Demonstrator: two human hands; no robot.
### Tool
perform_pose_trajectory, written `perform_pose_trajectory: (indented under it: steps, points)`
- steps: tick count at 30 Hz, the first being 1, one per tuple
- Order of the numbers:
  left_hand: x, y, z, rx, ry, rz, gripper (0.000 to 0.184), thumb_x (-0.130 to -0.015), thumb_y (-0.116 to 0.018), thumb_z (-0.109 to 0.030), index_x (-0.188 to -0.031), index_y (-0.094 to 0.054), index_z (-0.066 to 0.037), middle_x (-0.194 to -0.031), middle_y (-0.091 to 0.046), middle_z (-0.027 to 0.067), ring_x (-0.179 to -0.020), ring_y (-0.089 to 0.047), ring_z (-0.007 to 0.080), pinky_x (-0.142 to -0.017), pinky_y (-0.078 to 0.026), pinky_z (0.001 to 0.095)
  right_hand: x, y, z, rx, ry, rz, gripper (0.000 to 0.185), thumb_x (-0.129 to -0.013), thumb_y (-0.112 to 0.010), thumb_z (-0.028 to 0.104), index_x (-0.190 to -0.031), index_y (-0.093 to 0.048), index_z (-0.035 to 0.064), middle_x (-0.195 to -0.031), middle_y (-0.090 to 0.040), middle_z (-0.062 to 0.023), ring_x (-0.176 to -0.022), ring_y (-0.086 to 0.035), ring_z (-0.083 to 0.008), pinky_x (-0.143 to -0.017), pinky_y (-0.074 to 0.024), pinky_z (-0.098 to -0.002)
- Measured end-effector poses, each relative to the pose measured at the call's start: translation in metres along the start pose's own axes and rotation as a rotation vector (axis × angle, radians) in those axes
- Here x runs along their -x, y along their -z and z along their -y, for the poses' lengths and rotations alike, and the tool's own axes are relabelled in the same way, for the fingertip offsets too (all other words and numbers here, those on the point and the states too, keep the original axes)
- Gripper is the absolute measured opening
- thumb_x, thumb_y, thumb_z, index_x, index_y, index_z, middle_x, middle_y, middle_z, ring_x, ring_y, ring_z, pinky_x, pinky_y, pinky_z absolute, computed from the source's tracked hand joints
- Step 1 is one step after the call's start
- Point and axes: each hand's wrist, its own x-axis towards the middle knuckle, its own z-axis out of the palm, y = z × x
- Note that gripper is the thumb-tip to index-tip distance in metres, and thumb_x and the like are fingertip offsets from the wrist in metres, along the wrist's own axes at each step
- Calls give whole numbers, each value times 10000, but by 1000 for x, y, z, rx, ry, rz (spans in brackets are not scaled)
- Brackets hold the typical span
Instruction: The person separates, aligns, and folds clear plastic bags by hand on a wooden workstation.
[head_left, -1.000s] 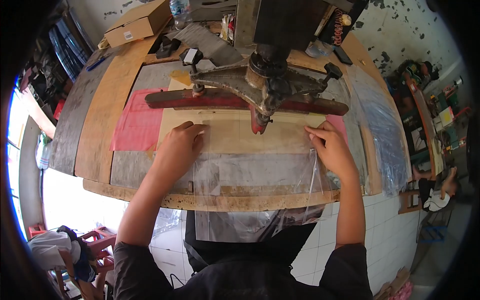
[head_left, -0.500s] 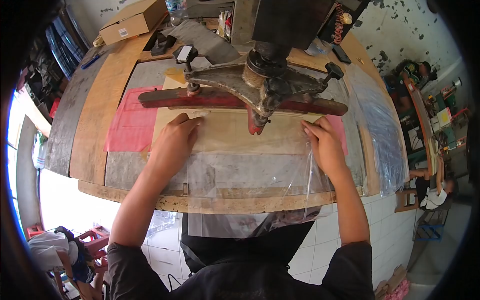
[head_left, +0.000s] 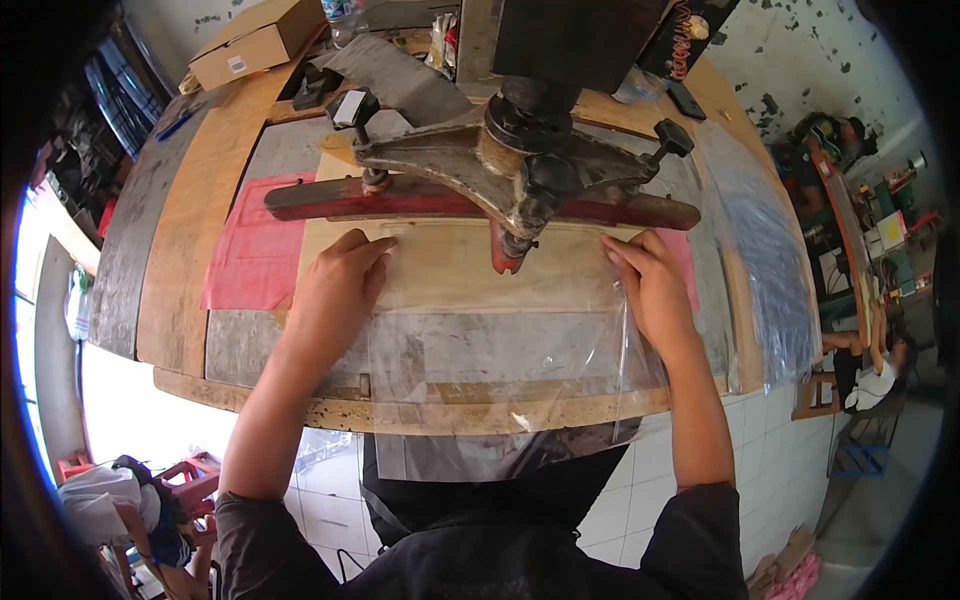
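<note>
A clear plastic sheet point(head_left: 480, 365) lies over the tan board point(head_left: 450, 275) and hangs past the table's front edge. My left hand point(head_left: 342, 280) pinches its far left corner, thumb and fingers together. At the far right corner, my right hand point(head_left: 650, 285) pinches the same sheet, which creases below it. Just beyond my fingers, a machine's dark red bar point(head_left: 420, 200) spans the board on a metal bracket point(head_left: 450, 160). The sheet's far edge lies close to this bar, and whether it passes under cannot be made out.
Pink material point(head_left: 255, 240) lies to the left of the board. More clear plastic sheets point(head_left: 765, 290) are stacked at right. A cardboard box point(head_left: 245, 50), a phone point(head_left: 685, 100) and a blue pen point(head_left: 174, 126) are farther back. Other people point(head_left: 870, 385) sit at right and lower left.
The view has shifted slightly. Both hands stay at the sheet's far corners, with the pinch kept and hardly any movement.
</note>
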Motion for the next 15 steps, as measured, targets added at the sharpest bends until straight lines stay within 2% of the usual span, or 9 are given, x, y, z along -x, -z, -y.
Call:
perform_pose_trajectory:
  steps: [8, 15]
  points:
    - [0, -2, 1, 5, 18, -9, 250, -964, -632, -20, -1189, -738, 14, -893, -643, 171, -716, -622, 306, -700, -501, 404, 0, 1, 4, 0, 19, -29, 211, -985, -682, 70, -1173, -772, 43, -966, -646, -142, -847, -665, -322, -757, -526, -406]
    - [3, -5, 2, 9, 46, -72, 225, -944, -684, -51, -1145, -756, 22, -863, -652, 180, -703, -631, 308, -692, -505, 405, 2, 0, 9, -5, -56, -6, 226, -1002, -668, 88, -1201, -769, 60, -968, -634, -129, -849, -663, -296, -767, -526, -383]
